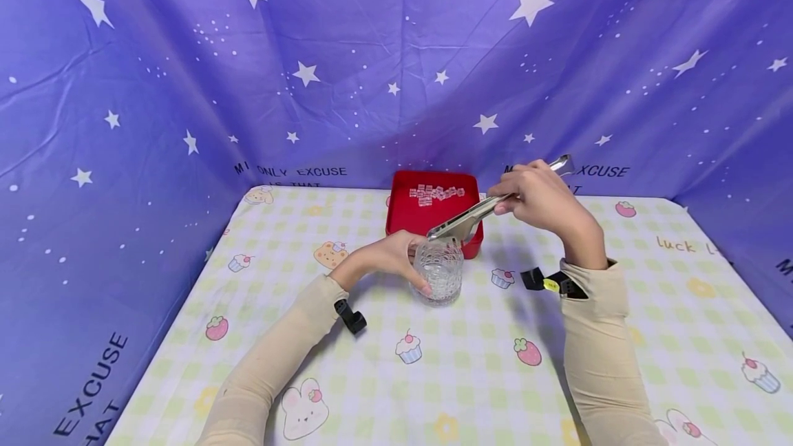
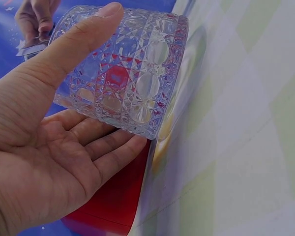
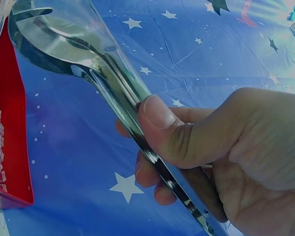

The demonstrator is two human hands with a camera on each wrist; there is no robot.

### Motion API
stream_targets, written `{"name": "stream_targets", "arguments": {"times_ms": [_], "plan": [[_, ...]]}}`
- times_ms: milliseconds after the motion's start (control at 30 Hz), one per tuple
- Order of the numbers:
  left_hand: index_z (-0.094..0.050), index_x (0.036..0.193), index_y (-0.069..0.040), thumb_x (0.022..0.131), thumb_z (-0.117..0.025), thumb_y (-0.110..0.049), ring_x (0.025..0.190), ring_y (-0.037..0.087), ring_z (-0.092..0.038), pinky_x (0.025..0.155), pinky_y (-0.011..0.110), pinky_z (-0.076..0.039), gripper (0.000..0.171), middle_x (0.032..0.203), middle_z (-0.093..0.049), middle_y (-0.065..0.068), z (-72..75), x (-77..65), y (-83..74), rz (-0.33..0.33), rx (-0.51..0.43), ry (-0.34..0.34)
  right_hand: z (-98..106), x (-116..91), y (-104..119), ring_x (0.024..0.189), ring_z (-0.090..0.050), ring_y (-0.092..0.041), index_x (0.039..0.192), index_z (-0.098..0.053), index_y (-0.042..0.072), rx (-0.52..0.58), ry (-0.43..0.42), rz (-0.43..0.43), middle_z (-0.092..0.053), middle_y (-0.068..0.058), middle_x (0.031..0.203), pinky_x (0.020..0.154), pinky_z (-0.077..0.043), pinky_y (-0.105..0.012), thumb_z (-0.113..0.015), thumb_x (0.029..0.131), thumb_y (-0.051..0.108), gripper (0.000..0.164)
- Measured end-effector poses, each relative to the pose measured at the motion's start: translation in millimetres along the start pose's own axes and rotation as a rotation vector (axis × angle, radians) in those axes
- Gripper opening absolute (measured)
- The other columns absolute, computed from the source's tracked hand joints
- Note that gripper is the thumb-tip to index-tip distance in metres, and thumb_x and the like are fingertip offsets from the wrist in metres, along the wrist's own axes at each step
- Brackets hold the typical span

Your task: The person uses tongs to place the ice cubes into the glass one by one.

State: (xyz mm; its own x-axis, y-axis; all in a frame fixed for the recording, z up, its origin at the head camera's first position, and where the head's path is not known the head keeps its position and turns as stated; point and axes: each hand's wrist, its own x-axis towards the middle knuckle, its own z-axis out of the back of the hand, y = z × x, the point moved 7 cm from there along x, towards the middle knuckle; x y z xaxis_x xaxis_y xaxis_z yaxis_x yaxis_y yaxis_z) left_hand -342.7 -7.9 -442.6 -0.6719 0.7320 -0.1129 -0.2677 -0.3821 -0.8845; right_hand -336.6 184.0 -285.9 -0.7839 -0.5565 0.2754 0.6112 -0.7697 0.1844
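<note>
My left hand (image 1: 392,255) holds a clear cut-glass tumbler (image 1: 441,279) that stands upright on the tablecloth. In the left wrist view its thumb lies along the near side of the tumbler (image 2: 120,73), with the other fingers round the far side. Metal serving tongs (image 1: 480,213) slant down to the left from my right hand (image 1: 542,197), their tips over the tumbler's rim. The right wrist view has the thumb and fingers gripping the tongs (image 3: 110,91) along the arms. Whether anything lies between the tips I cannot tell.
Just behind the tumbler is a shallow red box (image 1: 405,215) with several small clear cubes (image 1: 436,193) inside, toward its back. A checked tablecloth (image 1: 483,377) with printed cakes and strawberries covers the table. Purple star-patterned curtains (image 1: 372,40) enclose the back and sides.
</note>
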Motion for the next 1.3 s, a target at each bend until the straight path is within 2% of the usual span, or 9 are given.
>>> {"name": "stream_targets", "arguments": {"times_ms": [333, 600, 867, 1300], "plan": [[-0.070, 0.121, -0.007, 0.066, -0.096, -0.014, 0.103, 0.011, -0.067, 0.099, 0.025, -0.054, 0.061, 0.111, -0.076, 0.002, 0.0, 0.2, 1.7, 0.010, -0.007, -0.003, -4.8, 1.3, 1.4, 0.083, -0.065, -0.027, 0.103, -0.081, 0.005, -0.019, 0.003, 0.014, -0.075, -0.006, 0.087, 0.081, -0.038, -0.040, -0.082, 0.081, 0.008, 0.022], [-0.070, 0.117, -0.007, 0.066, -0.097, -0.013, 0.097, 0.011, -0.066, 0.094, 0.025, -0.056, 0.057, 0.106, -0.076, 0.002, 0.6, -0.1, 2.7, 0.015, -0.017, -0.008, -6.6, 1.8, 0.5, 0.088, -0.067, -0.028, 0.105, -0.081, 0.005, -0.008, 0.027, -0.009, -0.077, -0.008, 0.095, 0.082, -0.039, -0.041, -0.082, 0.082, 0.010, 0.024], [-0.070, 0.119, -0.007, 0.066, -0.097, -0.013, 0.098, 0.011, -0.066, 0.095, 0.025, -0.055, 0.060, 0.107, -0.075, 0.003, 1.0, -0.8, 1.2, 0.013, -0.005, -0.008, -6.1, 1.8, 0.9, 0.083, -0.065, -0.025, 0.103, -0.081, 0.007, -0.018, 0.024, -0.005, -0.074, -0.004, 0.087, 0.082, -0.039, -0.041, -0.082, 0.082, 0.010, 0.022], [-0.070, 0.116, -0.007, 0.066, -0.097, -0.015, 0.098, 0.011, -0.065, 0.094, 0.025, -0.054, 0.057, 0.107, -0.075, 0.002, 1.8, -1.3, 1.0, 0.022, 0.003, -0.006, -7.4, 2.7, 1.0, 0.086, -0.065, -0.027, 0.106, -0.080, 0.005, -0.010, 0.033, -0.010, -0.077, -0.008, 0.093, 0.081, -0.037, -0.040, -0.082, 0.082, 0.010, 0.025]]}}
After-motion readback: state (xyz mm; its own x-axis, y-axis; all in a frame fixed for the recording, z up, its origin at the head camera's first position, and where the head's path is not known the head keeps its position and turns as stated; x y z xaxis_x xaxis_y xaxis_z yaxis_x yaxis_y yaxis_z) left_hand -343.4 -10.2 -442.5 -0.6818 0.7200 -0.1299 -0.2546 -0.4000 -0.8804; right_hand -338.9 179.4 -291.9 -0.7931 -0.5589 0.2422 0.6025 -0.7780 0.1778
